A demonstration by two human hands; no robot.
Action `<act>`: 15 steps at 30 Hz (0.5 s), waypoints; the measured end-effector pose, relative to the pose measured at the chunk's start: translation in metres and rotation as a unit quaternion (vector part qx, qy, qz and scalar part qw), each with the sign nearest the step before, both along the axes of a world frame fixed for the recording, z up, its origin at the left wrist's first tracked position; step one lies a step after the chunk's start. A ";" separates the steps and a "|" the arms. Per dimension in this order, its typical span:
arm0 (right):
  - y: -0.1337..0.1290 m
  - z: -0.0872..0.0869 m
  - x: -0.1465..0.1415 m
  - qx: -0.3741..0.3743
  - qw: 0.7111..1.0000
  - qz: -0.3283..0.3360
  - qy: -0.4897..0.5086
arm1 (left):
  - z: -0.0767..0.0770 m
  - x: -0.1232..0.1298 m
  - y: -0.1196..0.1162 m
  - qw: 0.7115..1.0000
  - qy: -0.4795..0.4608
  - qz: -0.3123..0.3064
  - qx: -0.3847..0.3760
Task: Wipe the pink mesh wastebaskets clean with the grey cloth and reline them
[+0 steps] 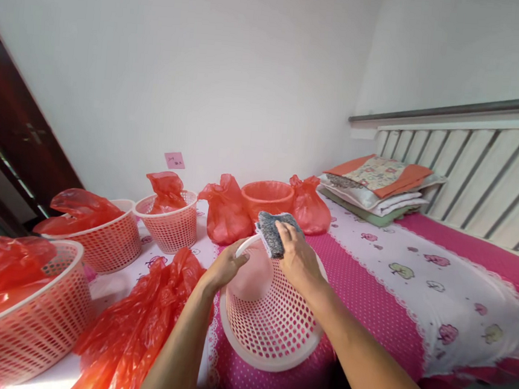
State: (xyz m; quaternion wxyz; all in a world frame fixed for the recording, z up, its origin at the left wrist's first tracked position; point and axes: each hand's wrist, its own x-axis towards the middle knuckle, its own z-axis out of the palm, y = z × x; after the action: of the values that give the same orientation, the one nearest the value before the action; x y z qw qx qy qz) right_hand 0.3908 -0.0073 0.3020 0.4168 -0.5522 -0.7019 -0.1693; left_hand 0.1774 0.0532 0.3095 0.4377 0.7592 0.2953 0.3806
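Observation:
A pink perforated plastic basket (278, 320) with a pale rim is in front of me, tilted so that I look into its open side. My left hand (226, 266) grips the far left part of its rim, thumb over the edge. In my right hand (297, 252) is a folded grey, speckled cloth (271, 230) with a white edge. The fingers press this cloth against the far rim of the basket. My right palm is hidden from view, and the near end of the basket lies low, over the pink dotted bedspread.
Left are pink baskets (121, 246) with red plastic bags, and a loose red bag (139, 323). Along the wall stand tied red bags (225, 216) and a red tub (266, 195). Folded bedding (375, 189) lies right, near a white slatted headboard (475, 171).

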 end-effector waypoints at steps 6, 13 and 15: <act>-0.008 -0.032 0.034 -0.051 0.994 -0.085 0.046 | 0.005 -0.002 -0.005 0.998 -0.038 0.018 -0.041; -0.034 -0.060 0.050 -0.075 0.987 -0.120 0.073 | 0.005 -0.004 -0.001 0.999 -0.021 0.040 -0.026; -0.044 -0.062 0.049 -0.090 0.985 -0.124 0.081 | 0.004 -0.004 0.000 0.999 -0.024 0.036 -0.031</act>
State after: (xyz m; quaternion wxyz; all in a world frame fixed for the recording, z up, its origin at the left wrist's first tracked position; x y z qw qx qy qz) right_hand 0.4403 -0.0515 0.2405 0.3965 -0.6820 -0.6046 -0.1102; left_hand 0.1729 0.0529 0.3136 0.4544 0.7245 0.3234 0.4050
